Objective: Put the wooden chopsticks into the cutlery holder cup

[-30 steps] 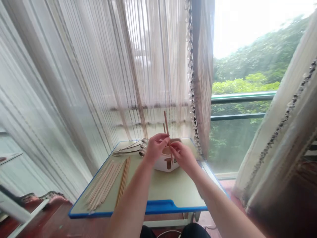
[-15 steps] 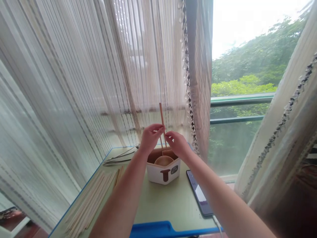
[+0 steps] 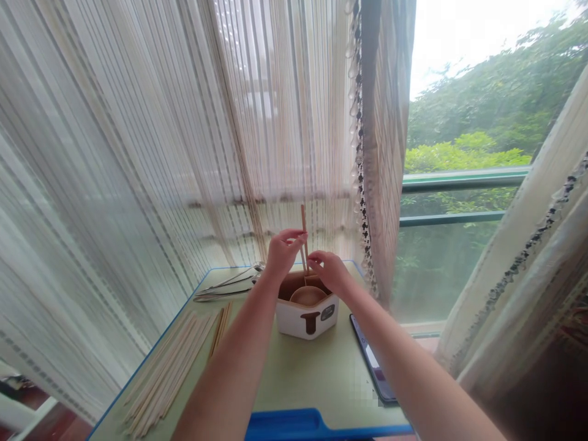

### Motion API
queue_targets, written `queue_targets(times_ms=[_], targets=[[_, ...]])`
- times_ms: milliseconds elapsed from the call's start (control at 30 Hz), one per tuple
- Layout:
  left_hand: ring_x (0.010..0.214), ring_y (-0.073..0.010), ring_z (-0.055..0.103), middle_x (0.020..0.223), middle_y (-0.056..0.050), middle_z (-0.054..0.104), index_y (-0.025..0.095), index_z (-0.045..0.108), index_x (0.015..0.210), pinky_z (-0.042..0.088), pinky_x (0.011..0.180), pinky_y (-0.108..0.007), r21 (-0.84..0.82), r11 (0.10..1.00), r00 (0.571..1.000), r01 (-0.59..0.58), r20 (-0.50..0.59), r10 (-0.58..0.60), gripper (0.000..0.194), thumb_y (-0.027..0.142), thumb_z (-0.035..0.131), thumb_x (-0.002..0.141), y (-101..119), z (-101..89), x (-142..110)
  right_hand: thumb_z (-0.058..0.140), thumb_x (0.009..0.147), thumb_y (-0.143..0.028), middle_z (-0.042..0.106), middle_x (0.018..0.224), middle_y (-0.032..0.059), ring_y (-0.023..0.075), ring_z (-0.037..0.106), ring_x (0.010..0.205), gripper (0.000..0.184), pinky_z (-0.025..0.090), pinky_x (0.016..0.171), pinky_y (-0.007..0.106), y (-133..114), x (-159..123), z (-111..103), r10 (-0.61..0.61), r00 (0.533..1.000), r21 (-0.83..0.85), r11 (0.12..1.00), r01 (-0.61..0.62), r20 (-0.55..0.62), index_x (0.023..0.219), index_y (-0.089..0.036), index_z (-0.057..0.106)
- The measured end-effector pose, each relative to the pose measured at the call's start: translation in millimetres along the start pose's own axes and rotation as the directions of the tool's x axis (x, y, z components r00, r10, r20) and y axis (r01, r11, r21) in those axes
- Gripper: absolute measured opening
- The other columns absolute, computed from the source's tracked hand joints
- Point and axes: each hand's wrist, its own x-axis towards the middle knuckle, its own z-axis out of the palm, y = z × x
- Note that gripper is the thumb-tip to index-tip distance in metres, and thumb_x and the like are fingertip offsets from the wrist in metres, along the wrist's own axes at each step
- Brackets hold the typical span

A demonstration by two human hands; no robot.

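Note:
A wooden chopstick point(image 3: 304, 219) stands nearly upright above a white and brown box-like holder point(image 3: 294, 324). My left hand point(image 3: 283, 251) pinches it partway up, leaving its top end sticking out above my fingers. Lower down, my right hand point(image 3: 329, 269) has thumb and finger closed at the same chopstick, just over the holder's back rim. Another thin stick point(image 3: 302, 260) rises out of the holder close beside it. The holder has a brown inside, a rounded brown front divider point(image 3: 309, 296) and a dark label. The chopstick's lower end is hidden inside.
Many pale chopsticks point(image 3: 172, 367) lie in a pile on the green table point(image 3: 294, 380), with several darker ones point(image 3: 220, 327) alongside. Metal utensils point(image 3: 227, 288) lie at the back left. A phone point(image 3: 374, 367) rests under my right forearm. Curtains point(image 3: 151, 122) hang behind the table.
The chopstick has sunk lower toward the holder, and its top now stands less high above my left fingers. My right hand has slid slightly down. The view has shifted a little.

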Motion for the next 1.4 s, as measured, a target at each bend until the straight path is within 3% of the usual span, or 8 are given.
queue_targets(times_ms=[233,567,800,1200,1400], targets=[[0.08,-0.0166,0.062,0.084,-0.006,0.068,0.018,0.069,0.086,0.049,0.072,-0.03,-0.089,0.995,0.999,0.032,0.026,-0.03,0.027,0.039,0.063,0.069,-11.8,-0.1,-3.9,0.056,0.076,-0.028,0.065,0.079,0.0029,0.0188,0.052,0.09,0.015,0.038,0.078,0.03,5.3,-2.5,5.5,0.093,0.996,-0.163,0.982,-0.091,0.007,0.084,-0.025,0.068],[0.079,-0.0151,0.061,0.085,-0.006,0.067,0.017,0.066,0.092,0.049,0.074,-0.03,-0.159,0.987,0.997,0.033,0.068,-0.022,0.028,0.032,0.065,0.068,-17.1,5.2,-8.7,0.056,0.076,-0.031,0.068,0.083,0.0013,0.019,0.051,0.088,0.015,0.037,0.081,0.03,13.0,-3.3,7.8,0.058,0.997,-0.235,0.971,-0.045,0.05,0.081,-0.025,0.069],[0.081,-0.015,0.062,0.083,-0.004,0.066,0.019,0.05,0.115,0.049,0.077,-0.032,-0.263,0.96,0.994,0.096,0.084,-0.076,0.052,0.021,0.066,0.066,-23.0,10.3,-13.9,0.057,0.075,-0.03,0.068,0.087,0.0016,0.0208,0.051,0.089,0.014,0.038,0.08,0.032,18.9,-1.5,10.5,0.04,0.999,-0.213,0.976,-0.032,0.031,0.081,-0.026,0.07],[0.079,-0.0178,0.063,0.083,-0.007,0.068,0.014,0.062,0.09,0.05,0.075,-0.035,-0.314,0.928,0.978,0.201,0.108,-0.176,0.031,0.023,0.069,0.061,-36.8,13.8,-27.0,0.056,0.076,-0.029,0.068,0.091,0.0015,0.0195,0.055,0.091,0.016,0.035,0.089,0.035,19.6,-2.3,14.0,0.028,0.999,-0.173,0.985,-0.024,0.022,0.084,-0.026,0.069],[0.084,-0.0177,0.062,0.088,-0.008,0.068,0.014,0.067,0.087,0.047,0.079,-0.033,-0.248,0.952,0.984,0.18,0.039,-0.176,0.029,0.036,0.065,0.067,-35.6,10.6,-26.9,0.055,0.078,-0.03,0.068,0.089,0.0011,0.0167,0.058,0.084,0.015,0.039,0.084,0.032,18.1,-4.1,14.0,0.042,0.996,-0.144,0.989,-0.031,0.078,0.082,-0.027,0.07]])
